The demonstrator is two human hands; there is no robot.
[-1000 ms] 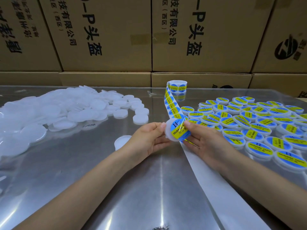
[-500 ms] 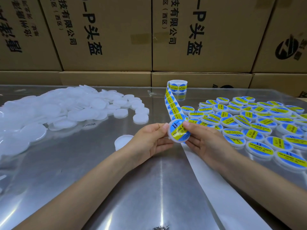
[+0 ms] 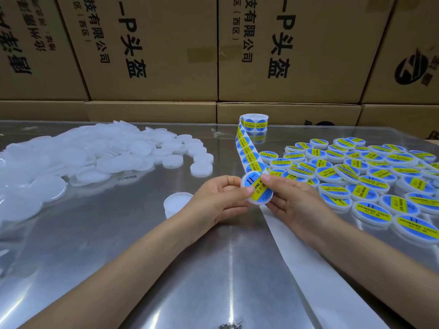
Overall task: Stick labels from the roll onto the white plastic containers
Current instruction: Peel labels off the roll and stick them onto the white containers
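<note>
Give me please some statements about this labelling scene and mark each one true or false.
1. Both hands hold one container. True: left hand, right hand.
2. The label roll lies flat on its side near the person. False: it stands at the far edge of the table.
3. Labelled containers lie on the right. True.
4. The unlabelled white pile is on the right too. False: it is on the left.
</note>
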